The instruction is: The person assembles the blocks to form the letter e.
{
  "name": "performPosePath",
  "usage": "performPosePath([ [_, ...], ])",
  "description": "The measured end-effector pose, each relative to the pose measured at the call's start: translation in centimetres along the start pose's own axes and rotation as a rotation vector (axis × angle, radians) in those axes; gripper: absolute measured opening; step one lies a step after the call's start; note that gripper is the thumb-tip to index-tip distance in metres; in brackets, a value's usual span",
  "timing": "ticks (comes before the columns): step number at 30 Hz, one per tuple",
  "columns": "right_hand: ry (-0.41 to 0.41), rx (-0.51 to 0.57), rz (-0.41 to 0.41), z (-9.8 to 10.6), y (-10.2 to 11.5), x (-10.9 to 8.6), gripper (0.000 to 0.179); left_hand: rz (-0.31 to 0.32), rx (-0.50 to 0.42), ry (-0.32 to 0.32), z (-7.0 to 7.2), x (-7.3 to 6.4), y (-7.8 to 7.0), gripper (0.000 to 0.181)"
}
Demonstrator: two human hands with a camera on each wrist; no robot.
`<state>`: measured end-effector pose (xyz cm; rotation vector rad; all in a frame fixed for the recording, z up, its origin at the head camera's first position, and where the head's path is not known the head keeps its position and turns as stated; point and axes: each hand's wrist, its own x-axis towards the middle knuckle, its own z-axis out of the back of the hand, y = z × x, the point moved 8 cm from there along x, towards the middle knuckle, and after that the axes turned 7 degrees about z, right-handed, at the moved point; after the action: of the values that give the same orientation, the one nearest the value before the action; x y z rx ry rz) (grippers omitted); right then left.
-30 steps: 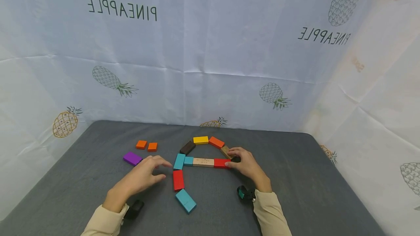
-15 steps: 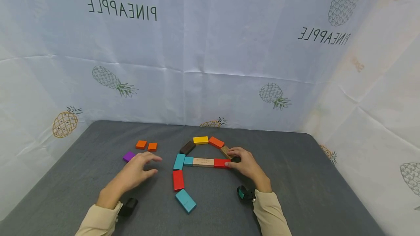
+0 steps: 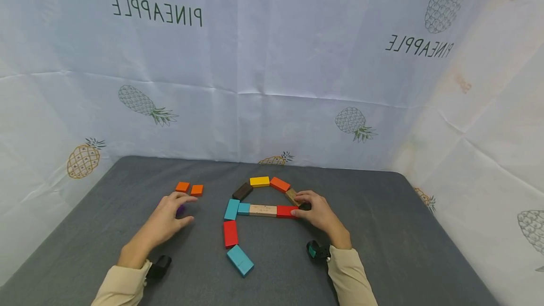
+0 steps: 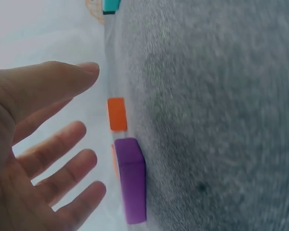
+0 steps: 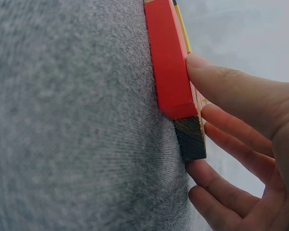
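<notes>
My left hand hovers with fingers and thumb spread and nothing between them. In the head view it hides most of a purple wooden block; the left wrist view shows this purple block lying beyond the fingertips. My right hand is at the right end of a row of blocks, its fingers curled round a black block. The right thumb rests on the edge of a red block, which adjoins the black block. A tan block lies just behind the right fingers.
Two orange blocks lie beyond the left hand. An arch runs from a dark brown block through yellow and orange-red ones. A pale wood block is in the crossbar. Red and teal blocks trail toward the front.
My left hand has drawn left, away from the teal and red blocks, and now covers most of the purple block in the head view. The right hand has stayed in place.
</notes>
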<state>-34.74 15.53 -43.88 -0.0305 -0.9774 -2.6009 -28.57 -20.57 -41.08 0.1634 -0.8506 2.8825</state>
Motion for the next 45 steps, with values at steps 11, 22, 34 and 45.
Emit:
performPosePath([
  [11,0.001,-0.013,0.008,0.1,0.3,-0.2,0.044,0.017,0.021,-0.026,0.2,0.2,1.4,0.046],
  [22,0.001,-0.004,-0.004,0.1,0.2,-0.1,0.043,0.031,0.109,-0.027,0.4,0.3,2.2,0.05],
  [34,0.002,0.004,-0.017,0.1,0.0,0.0,0.044,0.086,0.134,0.06,-0.3,0.1,2.8,0.042],
  [45,0.003,0.002,-0.033,0.0,-0.1,0.0,0.044,0.082,0.141,0.161,-0.5,0.0,2.8,0.047],
])
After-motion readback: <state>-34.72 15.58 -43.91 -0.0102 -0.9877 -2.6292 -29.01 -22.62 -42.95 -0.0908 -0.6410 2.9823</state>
